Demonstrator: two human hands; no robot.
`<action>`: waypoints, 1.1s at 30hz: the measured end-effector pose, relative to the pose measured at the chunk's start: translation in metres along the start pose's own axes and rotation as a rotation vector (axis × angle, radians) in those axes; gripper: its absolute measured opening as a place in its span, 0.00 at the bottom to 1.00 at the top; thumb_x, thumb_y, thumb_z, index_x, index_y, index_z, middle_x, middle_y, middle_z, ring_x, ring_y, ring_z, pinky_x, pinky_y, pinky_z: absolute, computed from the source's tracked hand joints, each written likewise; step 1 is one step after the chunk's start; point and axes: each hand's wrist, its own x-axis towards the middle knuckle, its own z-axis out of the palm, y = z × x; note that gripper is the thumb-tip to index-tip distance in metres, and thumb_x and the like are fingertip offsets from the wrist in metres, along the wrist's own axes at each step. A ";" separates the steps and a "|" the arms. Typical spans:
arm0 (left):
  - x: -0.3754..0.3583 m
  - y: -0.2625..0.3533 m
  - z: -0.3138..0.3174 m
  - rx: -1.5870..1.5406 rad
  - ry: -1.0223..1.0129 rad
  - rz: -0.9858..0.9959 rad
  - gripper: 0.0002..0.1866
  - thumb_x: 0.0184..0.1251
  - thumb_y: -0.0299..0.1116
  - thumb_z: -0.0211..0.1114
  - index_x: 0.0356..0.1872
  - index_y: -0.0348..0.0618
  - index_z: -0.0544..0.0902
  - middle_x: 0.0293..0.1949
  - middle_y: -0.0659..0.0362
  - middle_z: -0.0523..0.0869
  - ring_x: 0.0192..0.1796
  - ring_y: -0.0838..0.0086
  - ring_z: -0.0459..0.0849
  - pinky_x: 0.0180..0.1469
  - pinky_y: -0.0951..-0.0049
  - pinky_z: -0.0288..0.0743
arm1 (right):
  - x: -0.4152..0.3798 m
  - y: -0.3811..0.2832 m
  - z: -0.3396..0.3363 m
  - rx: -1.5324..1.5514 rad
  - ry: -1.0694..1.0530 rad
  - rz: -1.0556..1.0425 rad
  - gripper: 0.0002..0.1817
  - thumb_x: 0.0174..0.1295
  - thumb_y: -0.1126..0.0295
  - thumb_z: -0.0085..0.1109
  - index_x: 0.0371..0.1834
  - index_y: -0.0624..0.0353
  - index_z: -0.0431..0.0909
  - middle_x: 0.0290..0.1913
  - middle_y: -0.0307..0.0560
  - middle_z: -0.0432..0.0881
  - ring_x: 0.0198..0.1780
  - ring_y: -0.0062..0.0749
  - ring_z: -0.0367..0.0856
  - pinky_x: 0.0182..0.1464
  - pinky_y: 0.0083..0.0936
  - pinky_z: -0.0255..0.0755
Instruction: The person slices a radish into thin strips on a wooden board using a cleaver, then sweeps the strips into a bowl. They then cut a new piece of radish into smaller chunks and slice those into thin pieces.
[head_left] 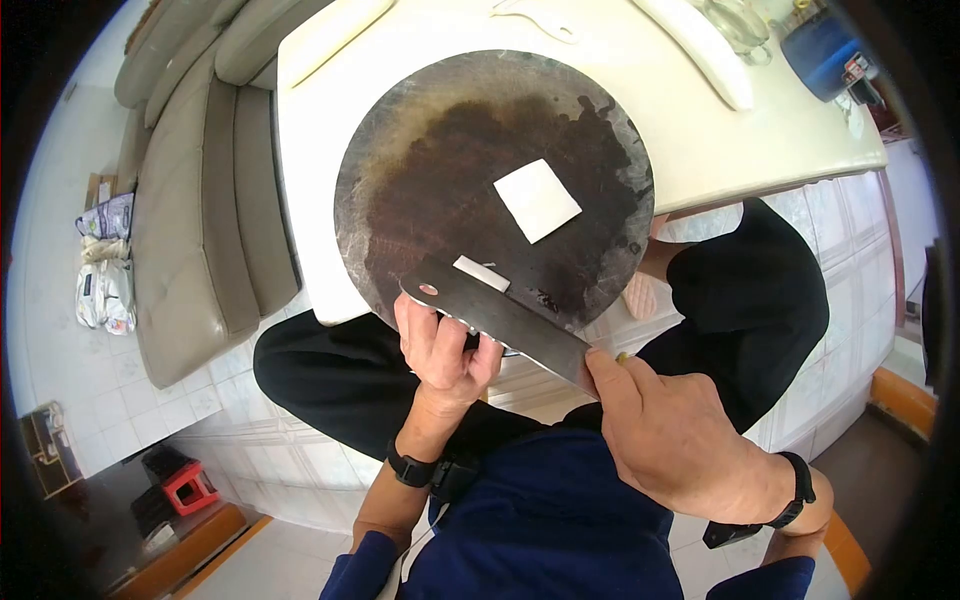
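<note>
My right hand (665, 430) grips a dark cleaver (500, 320) by its handle end, the blade slanting up to the left over the near edge of a round dark chopping board (480, 80). My left hand (445, 360) is closed, its bent fingers against the blade's lower edge. The blade hides the fingertips, and whatever they may hold. Small pale specks or drops line that edge. A square white slab (537, 201) lies flat on the board. Just above the blade sits a short white strip (481, 273).
The board rests on a cream table (780, 150). Long white pieces (700, 50), seemingly peeled radish, lie at the back, with a white peeler (540, 18) between them. A glass jug (735, 25) and a blue container (820, 55) stand back right. A grey sofa (185, 210) is left.
</note>
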 end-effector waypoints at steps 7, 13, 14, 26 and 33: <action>-0.004 -0.001 -0.001 0.000 -0.022 -0.007 0.14 0.40 0.26 0.70 0.33 0.39 0.81 0.44 0.45 0.79 0.46 0.48 0.78 0.46 0.57 0.73 | 0.014 -0.002 -0.004 0.000 -0.060 -0.056 0.25 0.51 0.80 0.60 0.55 0.71 0.66 0.32 0.54 0.76 0.26 0.47 0.78 0.26 0.35 0.68; -0.001 -0.001 0.002 -0.024 0.011 -0.006 0.14 0.40 0.25 0.72 0.33 0.40 0.82 0.41 0.49 0.80 0.45 0.50 0.79 0.47 0.57 0.74 | 0.035 0.007 0.007 0.059 -0.108 -0.006 0.22 0.54 0.80 0.59 0.54 0.71 0.67 0.30 0.55 0.77 0.26 0.49 0.80 0.26 0.36 0.70; -0.002 0.001 0.001 -0.025 0.007 -0.019 0.14 0.40 0.25 0.72 0.33 0.40 0.82 0.41 0.49 0.80 0.45 0.50 0.79 0.47 0.57 0.74 | 0.033 0.008 0.006 0.061 -0.122 -0.004 0.22 0.54 0.80 0.59 0.54 0.71 0.67 0.30 0.55 0.77 0.26 0.49 0.80 0.26 0.36 0.70; -0.002 -0.001 -0.004 -0.049 -0.020 -0.009 0.16 0.38 0.26 0.72 0.33 0.37 0.81 0.40 0.48 0.80 0.43 0.51 0.78 0.45 0.59 0.72 | 0.013 -0.013 -0.005 0.029 -0.073 0.033 0.17 0.60 0.79 0.55 0.52 0.68 0.68 0.26 0.51 0.74 0.19 0.39 0.73 0.21 0.29 0.62; -0.002 -0.001 -0.002 -0.049 -0.008 -0.029 0.16 0.36 0.25 0.71 0.32 0.37 0.82 0.39 0.49 0.80 0.44 0.52 0.77 0.46 0.59 0.72 | 0.015 -0.012 -0.002 0.015 -0.088 0.031 0.18 0.58 0.79 0.56 0.52 0.68 0.66 0.28 0.51 0.74 0.22 0.42 0.74 0.22 0.32 0.63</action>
